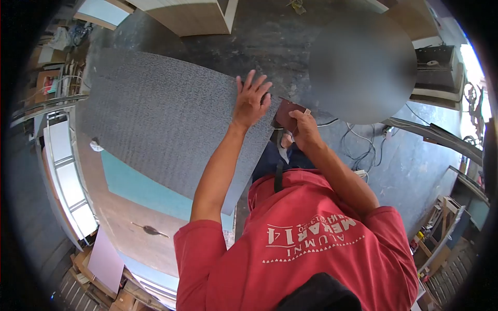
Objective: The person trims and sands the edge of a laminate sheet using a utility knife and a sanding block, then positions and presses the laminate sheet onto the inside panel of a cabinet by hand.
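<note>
A large grey textured board (pixel 155 109) lies at an angle in front of my body. On its far edge my left hand (pixel 250 103) rests palm down, with the fingers spread. Beside the board's right corner, my right hand (pixel 307 129) grips a flat reddish-brown sheet (pixel 288 115) that looks like sandpaper. The thumb lies on top of this sheet, and its edge is right at the board's edge. Part of the grip is hidden behind the sheet.
Under the grey board show a teal panel (pixel 140 176) and a brown tabletop (pixel 124 207) with a dark leaf-shaped piece (pixel 150 229). Cables (pixel 365 147) lie on the floor at right. A pale wooden cabinet (pixel 187 15) stands ahead. A blurred disc covers the upper right.
</note>
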`<state>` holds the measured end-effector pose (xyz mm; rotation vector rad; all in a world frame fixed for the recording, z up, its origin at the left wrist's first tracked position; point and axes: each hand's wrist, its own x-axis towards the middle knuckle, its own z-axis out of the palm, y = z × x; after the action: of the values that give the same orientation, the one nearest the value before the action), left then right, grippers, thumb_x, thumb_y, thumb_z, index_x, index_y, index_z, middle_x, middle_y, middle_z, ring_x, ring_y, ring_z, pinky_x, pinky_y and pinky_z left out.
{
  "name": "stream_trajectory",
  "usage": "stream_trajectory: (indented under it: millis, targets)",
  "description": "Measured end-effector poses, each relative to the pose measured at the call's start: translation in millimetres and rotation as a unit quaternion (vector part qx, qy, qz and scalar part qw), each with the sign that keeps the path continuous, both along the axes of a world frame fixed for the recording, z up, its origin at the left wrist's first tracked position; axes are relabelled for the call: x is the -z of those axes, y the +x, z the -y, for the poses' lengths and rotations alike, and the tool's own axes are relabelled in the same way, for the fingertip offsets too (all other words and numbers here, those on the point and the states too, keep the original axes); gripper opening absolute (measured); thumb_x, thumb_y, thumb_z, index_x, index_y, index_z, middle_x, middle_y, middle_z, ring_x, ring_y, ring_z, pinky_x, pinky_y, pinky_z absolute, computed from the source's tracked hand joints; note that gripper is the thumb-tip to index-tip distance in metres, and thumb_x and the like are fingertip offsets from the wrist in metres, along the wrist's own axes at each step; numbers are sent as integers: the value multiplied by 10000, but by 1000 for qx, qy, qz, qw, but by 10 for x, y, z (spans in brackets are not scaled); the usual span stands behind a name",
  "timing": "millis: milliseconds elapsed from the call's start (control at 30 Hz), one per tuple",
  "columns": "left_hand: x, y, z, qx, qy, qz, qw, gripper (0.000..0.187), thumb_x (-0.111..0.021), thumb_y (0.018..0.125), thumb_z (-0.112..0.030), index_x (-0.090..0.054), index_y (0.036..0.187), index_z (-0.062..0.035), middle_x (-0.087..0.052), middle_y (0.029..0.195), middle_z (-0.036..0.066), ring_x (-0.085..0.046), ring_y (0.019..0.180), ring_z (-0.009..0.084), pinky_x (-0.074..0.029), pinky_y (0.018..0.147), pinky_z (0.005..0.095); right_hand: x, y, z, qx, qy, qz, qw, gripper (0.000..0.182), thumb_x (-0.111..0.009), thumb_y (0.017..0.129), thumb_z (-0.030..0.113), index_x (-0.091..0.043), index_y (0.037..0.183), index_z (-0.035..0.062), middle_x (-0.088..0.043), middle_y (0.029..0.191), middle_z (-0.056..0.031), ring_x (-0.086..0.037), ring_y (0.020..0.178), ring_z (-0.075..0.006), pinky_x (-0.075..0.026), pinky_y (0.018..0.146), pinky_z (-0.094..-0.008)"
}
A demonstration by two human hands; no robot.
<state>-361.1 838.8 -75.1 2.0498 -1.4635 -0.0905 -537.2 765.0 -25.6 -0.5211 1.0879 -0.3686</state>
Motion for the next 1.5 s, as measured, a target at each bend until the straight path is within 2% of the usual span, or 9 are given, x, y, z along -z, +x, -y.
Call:
stream_trajectory:
  millis: [167,267,300,367,500,567,767,1000,1500]
  targets:
    - [96,52,115,99,60,7,993,124,-626,896,-187,-707,940,-105,-679,1062,41,-551,1203,257,-179,1194,640,199,221,-37,10,-28,-90,995,145,-605,842,76,-624,985,65,-613,832,-40,-593,708,-176,-463,605,-338]
    - [175,50,123,102,40,27,994,136,-612,923,-218,-687,942,-106,-681,1000,43,-589,1102,243,-202,1200,602,273,337,-92,11,-46,-75,996,106,-596,844,66,-623,946,69,-584,802,-28,-561,679,-162,-407,566,-334]
    - [190,49,126,102,39,20,994,136,-612,923,-218,-687,942,-106,-681,1000,43,-589,1102,243,-202,1200,602,215,339,-109,10,-46,-82,995,106,-596,844,66,-623,946,69,-584,802,-28,-561,679,-162,-407,566,-334]
    - [191,51,120,101,31,25,994,170,-594,948,-253,-672,954,-101,-673,985,53,-590,1064,240,-242,1196,550,14,339,-167,-4,-45,-46,998,280,-607,835,-18,-596,1112,22,-651,1041,-74,-663,954,-211,-556,913,-364]
    - [179,52,100,97,20,29,995,174,-576,968,-252,-659,962,-99,-672,981,52,-597,1044,235,-282,1178,518,-274,284,-356,-6,-79,-48,996,324,-581,836,-30,-591,1158,6,-653,1061,-80,-664,973,-212,-549,938,-353]
    - [178,54,101,97,6,36,995,167,-570,974,-246,-663,964,-108,-669,963,45,-606,1030,234,-305,1164,499,-203,271,-365,4,-99,-27,995,399,-535,807,10,-561,1201,64,-579,949,-18,-554,737,-127,-450,586,-277]
    - [167,55,95,100,34,26,994,144,-588,967,-220,-671,972,-103,-658,955,46,-610,1021,225,-329,1144,481,129,418,-318,-29,-227,-45,972,456,-492,802,-6,-534,1250,69,-541,928,-11,-536,748,-113,-457,598,-261]
    - [199,42,88,96,18,41,994,134,-575,971,-229,-644,948,-116,-646,940,42,-610,1002,220,-338,1133,469,-35,488,-347,-12,-205,-45,978,474,-483,775,-23,-513,1239,65,-520,872,-1,-470,614,-73,-387,511,-224]
    - [204,60,121,93,-2,20,995,147,-560,972,-227,-649,914,-124,-661,898,47,-628,995,212,-360,1110,462,-239,366,-509,-53,-191,-17,980,505,-476,787,-21,-483,1285,64,-527,951,-17,-504,681,-86,-421,549,-223]
